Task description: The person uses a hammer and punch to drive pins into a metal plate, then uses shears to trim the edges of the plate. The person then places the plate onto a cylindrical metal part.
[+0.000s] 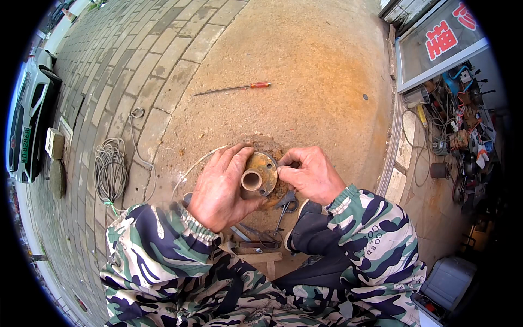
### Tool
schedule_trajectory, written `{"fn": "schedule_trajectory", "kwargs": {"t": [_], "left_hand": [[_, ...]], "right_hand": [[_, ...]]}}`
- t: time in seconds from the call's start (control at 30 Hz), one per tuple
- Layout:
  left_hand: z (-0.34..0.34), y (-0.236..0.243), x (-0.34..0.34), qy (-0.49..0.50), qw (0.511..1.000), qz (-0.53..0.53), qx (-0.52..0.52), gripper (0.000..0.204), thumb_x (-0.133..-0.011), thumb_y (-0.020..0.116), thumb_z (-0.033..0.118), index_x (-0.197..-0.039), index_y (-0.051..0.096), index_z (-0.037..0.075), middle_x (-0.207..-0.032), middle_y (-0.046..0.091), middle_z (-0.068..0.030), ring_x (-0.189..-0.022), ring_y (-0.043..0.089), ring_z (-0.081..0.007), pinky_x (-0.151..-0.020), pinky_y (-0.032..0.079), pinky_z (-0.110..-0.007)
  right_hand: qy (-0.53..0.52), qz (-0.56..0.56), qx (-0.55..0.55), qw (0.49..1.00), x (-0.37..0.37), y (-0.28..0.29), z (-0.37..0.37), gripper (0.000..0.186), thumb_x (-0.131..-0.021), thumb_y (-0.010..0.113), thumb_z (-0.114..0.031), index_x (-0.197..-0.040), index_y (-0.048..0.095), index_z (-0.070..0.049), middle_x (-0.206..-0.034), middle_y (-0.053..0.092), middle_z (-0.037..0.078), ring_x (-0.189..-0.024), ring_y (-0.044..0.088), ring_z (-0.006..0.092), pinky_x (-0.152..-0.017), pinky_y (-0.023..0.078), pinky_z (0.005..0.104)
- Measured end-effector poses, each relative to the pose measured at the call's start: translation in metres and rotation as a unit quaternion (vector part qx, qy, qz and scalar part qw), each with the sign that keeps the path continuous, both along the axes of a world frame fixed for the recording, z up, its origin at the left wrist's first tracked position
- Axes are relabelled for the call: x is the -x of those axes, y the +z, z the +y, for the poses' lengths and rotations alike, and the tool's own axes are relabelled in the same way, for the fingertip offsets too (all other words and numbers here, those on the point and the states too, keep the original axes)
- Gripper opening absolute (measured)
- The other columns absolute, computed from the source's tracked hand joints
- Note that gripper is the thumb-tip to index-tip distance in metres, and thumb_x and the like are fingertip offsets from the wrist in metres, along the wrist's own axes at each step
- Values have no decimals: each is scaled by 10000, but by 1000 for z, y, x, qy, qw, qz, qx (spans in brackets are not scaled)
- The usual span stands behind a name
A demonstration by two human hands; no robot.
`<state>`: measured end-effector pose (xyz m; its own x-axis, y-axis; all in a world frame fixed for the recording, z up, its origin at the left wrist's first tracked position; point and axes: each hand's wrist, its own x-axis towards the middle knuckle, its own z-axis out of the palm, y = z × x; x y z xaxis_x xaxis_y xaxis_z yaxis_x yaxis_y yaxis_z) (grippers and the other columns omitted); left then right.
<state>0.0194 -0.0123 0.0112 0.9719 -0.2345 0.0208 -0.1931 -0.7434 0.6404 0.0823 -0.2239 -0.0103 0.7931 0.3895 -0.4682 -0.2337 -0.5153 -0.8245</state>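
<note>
A round, rusty metal flange (267, 168) with a short pipe collar (251, 180) and several bolt holes faces up in front of me. My left hand (222, 188) wraps round its left side, fingers over the far edge and thumb along the near edge. At the flange's right rim, beside a bolt hole, my right hand (315, 175) has thumb and forefinger pinched together. Whatever is between those fingertips is hidden or too small to name. The underside of the flange and what it rests on do not show.
A long screwdriver (260, 85) with a red handle lies on the concrete ahead. Dark-handled pliers (286, 201) and other tools lie near my feet. Left are coiled cable (111, 170) and a parked white car (34, 109). Cluttered machine parts (463, 136) fill the doorway at right.
</note>
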Motion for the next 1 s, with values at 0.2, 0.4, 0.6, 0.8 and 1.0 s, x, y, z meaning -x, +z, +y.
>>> {"fn": "schedule_trajectory", "kwargs": {"t": [0.2,0.4,0.6,0.8,1.0], "left_hand": [[-3,0,1,14,1000,0,10,901,-571,924,189,-1349,513,-3,-1358,546,-211,-1239,540,-392,-1046,464,-436],[-3,-2,4,26,1000,2,4,883,-586,921,186,-1344,512,-6,-1344,551,-212,-1219,552,-393,-1038,470,-431],[-4,-1,3,24,1000,-3,13,886,-588,918,181,-1348,505,-13,-1323,556,-220,-1205,562,-389,-1028,480,-423],[-5,0,5,36,999,9,10,871,-598,905,168,-1349,504,-12,-1328,555,-219,-1210,558,-393,-1032,476,-422],[-6,0,5,32,999,8,-6,848,-615,882,175,-1334,496,-54,-1338,537,-253,-1210,532,-423,-1039,455,-453]], "right_hand": [[-4,8,-3,1000,0,2,-1,273,-765,673,-186,-888,718,54,-661,664,148,-636,654,195,-618,520,348],[4,7,-25,1000,-1,-5,-1,270,-769,672,-177,-892,717,59,-660,664,143,-634,654,195,-617,521,345],[9,4,-33,999,-1,-4,-2,267,-775,671,-167,-899,715,66,-677,672,144,-647,655,189,-620,520,337],[9,17,-36,999,-2,-7,-2,261,-775,673,-159,-906,717,63,-681,673,141,-651,655,186,-624,519,336],[-19,-38,-52,998,-7,17,-3,201,-823,681,-100,-922,705,74,-687,666,101,-642,625,119,-594,500,298]]}}
